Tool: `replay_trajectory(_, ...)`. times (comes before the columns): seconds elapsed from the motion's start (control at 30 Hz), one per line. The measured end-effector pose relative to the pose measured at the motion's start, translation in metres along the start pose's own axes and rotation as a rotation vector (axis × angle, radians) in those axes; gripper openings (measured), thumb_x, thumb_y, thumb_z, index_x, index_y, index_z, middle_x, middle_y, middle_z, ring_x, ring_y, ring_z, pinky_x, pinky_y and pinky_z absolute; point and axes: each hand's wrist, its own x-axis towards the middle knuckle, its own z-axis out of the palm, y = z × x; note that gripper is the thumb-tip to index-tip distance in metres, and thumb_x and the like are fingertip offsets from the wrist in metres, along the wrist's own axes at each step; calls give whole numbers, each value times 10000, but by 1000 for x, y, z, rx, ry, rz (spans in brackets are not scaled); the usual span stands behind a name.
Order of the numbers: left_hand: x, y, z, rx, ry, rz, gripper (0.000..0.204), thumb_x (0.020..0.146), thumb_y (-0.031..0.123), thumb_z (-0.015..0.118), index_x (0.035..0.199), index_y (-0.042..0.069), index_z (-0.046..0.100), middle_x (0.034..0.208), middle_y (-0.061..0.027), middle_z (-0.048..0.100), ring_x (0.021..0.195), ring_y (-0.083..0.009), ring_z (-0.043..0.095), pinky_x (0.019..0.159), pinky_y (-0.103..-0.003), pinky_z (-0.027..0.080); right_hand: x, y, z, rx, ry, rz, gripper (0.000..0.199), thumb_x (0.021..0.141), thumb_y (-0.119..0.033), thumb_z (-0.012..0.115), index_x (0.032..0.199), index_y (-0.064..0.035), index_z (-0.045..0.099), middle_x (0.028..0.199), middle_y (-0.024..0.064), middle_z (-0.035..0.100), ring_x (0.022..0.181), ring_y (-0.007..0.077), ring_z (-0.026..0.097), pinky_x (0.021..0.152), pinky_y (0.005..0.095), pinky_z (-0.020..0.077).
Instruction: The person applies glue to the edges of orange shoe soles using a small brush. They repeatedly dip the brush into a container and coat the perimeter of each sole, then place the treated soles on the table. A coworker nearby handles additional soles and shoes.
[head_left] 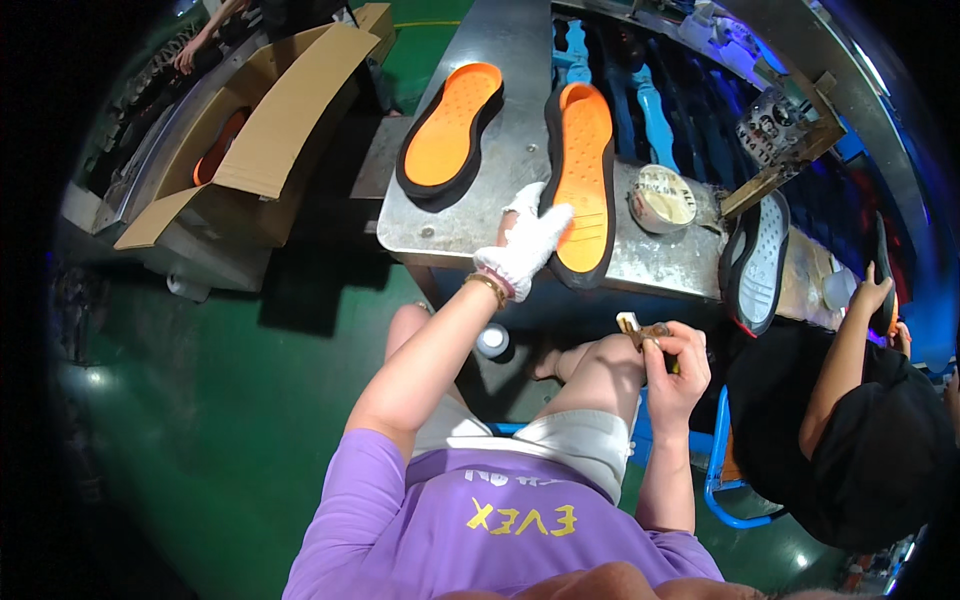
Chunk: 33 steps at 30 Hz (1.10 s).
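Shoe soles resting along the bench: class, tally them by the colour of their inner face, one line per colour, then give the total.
Orange-faced shoe soles: 2
Pale grey-faced shoe sole: 1
Total: 3

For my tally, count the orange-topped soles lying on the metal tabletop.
2: left sole, beyond the gloved left hand; right sole, its edge overlapped by that hand. None seems hidden.

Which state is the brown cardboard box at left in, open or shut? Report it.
Open: the brown cardboard box has its flaps spread outward, and an orange-and-black shoe sole shows inside.
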Motion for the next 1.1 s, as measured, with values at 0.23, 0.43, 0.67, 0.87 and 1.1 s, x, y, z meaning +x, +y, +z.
replay_trajectory(0.23, 2, 7, -64, 679, 317, 676, 375, 878, 252, 720, 1203, 67, 687, 1262, -231, 637, 1154, -404, 612, 1035, -448, 472, 106, 43, -8, -178, 97, -54, 104, 815, -18, 786, 860, -6, 693, 1006, 173, 720, 927, 334, 672, 806, 394, 531)
replay_trajectory(0.43, -1, -55, -141, 718, 338, 468, 292, 812, 38, 784, 1085, 30, 679, 1384, -233, 587, 1270, -430, 561, 1083, -478, 459, 171, 79, 22, -476, -107, -86, 177, 838, -234, 779, 861, -59, 759, 962, 102, 720, 976, 304, 658, 869, 419, 528)
replay_trajectory(0.67, -88, -29, -124, 305, 292, 445, 210, 755, -116, 766, 890, 6, 661, 1600, -239, 387, 1494, -370, 397, 1175, -435, 369, 183, 106, 50, -728, -327, -57, 169, 805, -243, 789, 814, -76, 767, 872, 98, 708, 952, 301, 670, 830, 424, 556)
replay_trajectory(0.87, -127, -2, -125, -756, 433, 108, 385, 918, -5, 671, 1301, 35, 650, 1545, -144, 480, 1376, -268, 525, 1062, -382, 496, 182, 115, 60, -750, -347, -204, 163, 772, -231, 797, 782, -72, 763, 855, 109, 708, 920, 306, 670, 792, 428, 553)
replay_trajectory(1.1, -63, -15, -152, -1380, 161, -306, 371, 1046, 322, 609, 1240, 11, 668, 1151, -109, 756, 1076, -233, 717, 911, -367, 602, 185, 89, 30, -588, -254, -188, 167, 790, -204, 804, 795, -48, 744, 884, 101, 703, 922, 299, 655, 827, 417, 535)
